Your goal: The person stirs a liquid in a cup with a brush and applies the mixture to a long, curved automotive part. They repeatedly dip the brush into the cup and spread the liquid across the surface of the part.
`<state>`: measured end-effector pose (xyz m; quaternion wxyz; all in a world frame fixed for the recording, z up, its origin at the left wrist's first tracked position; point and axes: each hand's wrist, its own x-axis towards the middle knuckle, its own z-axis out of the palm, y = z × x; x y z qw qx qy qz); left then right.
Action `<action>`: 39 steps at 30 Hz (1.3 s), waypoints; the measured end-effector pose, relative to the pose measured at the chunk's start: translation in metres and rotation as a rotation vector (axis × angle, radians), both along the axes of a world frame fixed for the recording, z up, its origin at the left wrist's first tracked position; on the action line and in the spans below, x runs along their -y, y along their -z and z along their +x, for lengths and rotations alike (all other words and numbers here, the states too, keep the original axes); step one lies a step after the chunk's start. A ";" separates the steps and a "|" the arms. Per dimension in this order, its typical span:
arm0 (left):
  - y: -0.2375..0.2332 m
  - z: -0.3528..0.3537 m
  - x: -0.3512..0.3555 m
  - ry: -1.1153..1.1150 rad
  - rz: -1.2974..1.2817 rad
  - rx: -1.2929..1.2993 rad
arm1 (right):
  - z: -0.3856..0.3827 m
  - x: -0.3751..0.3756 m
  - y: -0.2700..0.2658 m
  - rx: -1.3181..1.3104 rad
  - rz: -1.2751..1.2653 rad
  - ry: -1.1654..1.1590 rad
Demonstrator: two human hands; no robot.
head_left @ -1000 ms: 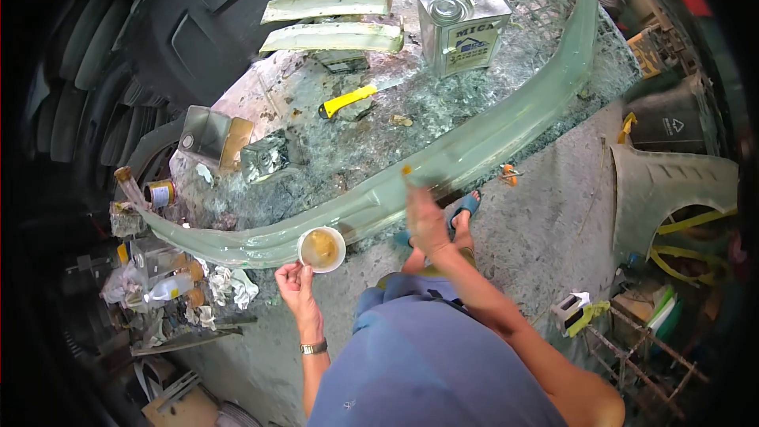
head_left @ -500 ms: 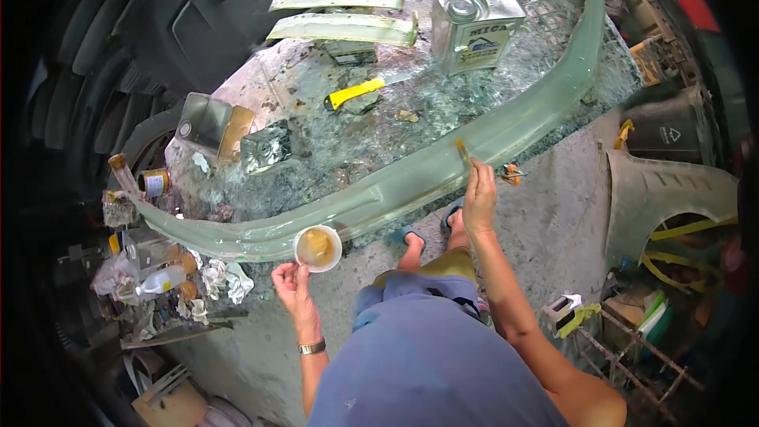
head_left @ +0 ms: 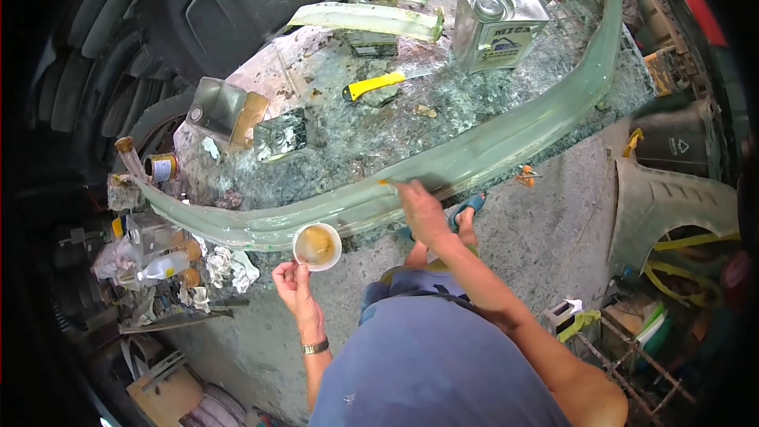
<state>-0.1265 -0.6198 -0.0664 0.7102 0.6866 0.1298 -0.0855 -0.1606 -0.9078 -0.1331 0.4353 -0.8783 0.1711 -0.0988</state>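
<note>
My left hand [head_left: 294, 285] pinches the rim of a white cup [head_left: 338, 251] that holds an amber, resin-like substance. The cup is in front of the near edge of a long, curved, translucent green strip [head_left: 490, 142], which looks like a fibreglass part. Over the strip's middle, my right hand [head_left: 423, 209] is closed on a small brush [head_left: 383, 182]. Its amber tip is at the strip's surface, while the rest is mostly hidden by my fingers.
On the stained table [head_left: 316, 182] lie a yellow utility knife [head_left: 373, 85], a large metal can [head_left: 498, 32], smaller cans [head_left: 281, 136] and two green strips [head_left: 364, 17]. Crumpled paper [head_left: 233, 269] and a bottle [head_left: 164, 266] sit left; a grey fender [head_left: 672, 205] stands right.
My right hand has swept left along the strip with the brush. My left hand still holds the cup in nearly the same spot. The view has shifted slightly.
</note>
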 end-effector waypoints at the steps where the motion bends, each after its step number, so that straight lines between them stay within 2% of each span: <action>1: -0.001 -0.001 0.000 -0.017 -0.010 -0.007 | -0.004 0.006 -0.011 -0.027 0.010 0.039; 4: -0.007 0.000 0.004 -0.011 -0.016 0.017 | -0.017 0.014 -0.046 -0.041 -0.095 0.150; 6: -0.007 0.001 0.006 -0.007 0.009 0.029 | -0.020 0.009 -0.045 -0.012 -0.049 0.163; 8: -0.007 0.002 0.009 0.005 0.032 0.041 | -0.019 -0.001 -0.041 -0.011 0.061 -0.016; 12: -0.010 0.002 0.014 0.010 0.013 0.035 | 0.002 -0.012 -0.010 0.088 0.047 -0.136; 14: -0.011 0.004 0.010 0.008 0.019 0.044 | 0.000 0.002 -0.003 -0.009 -0.057 -0.020; 18: -0.006 -0.001 0.002 -0.030 -0.008 0.035 | -0.011 0.016 -0.036 0.035 -0.093 0.033; 20: -0.003 -0.002 0.001 -0.027 0.004 0.043 | -0.010 0.012 -0.043 0.047 0.063 0.026; 24: 0.004 -0.002 0.007 0.000 -0.026 0.005 | -0.004 0.013 -0.002 0.047 0.169 0.019; 26: 0.003 0.000 0.010 0.006 -0.048 -0.002 | -0.015 0.037 0.006 -0.096 0.225 0.243; 29: 0.001 -0.003 0.013 0.007 -0.065 -0.006 | -0.032 0.068 -0.006 -0.041 0.099 0.317; 31: 0.006 -0.004 0.010 0.013 -0.050 0.011 | -0.036 0.075 -0.025 0.088 -0.124 0.421; 32: 0.006 -0.004 0.009 0.009 -0.048 0.012 | -0.036 0.071 -0.036 0.088 -0.121 0.417; 34: 0.006 -0.005 0.009 0.007 -0.055 -0.009 | -0.036 0.058 -0.052 -0.001 -0.172 0.133; 35: 0.007 -0.005 0.009 0.008 -0.056 -0.010 | -0.033 0.050 -0.051 -0.002 -0.172 0.134; 37: 0.007 -0.004 0.011 0.007 -0.055 -0.012 | -0.022 0.031 -0.043 0.039 -0.241 -0.266; 38: 0.005 -0.003 0.013 0.006 -0.056 -0.013 | -0.017 0.027 -0.034 0.038 -0.242 -0.267; 39: 0.000 -0.003 0.017 0.005 -0.072 -0.014 | -0.008 0.026 -0.027 0.038 -0.294 -0.363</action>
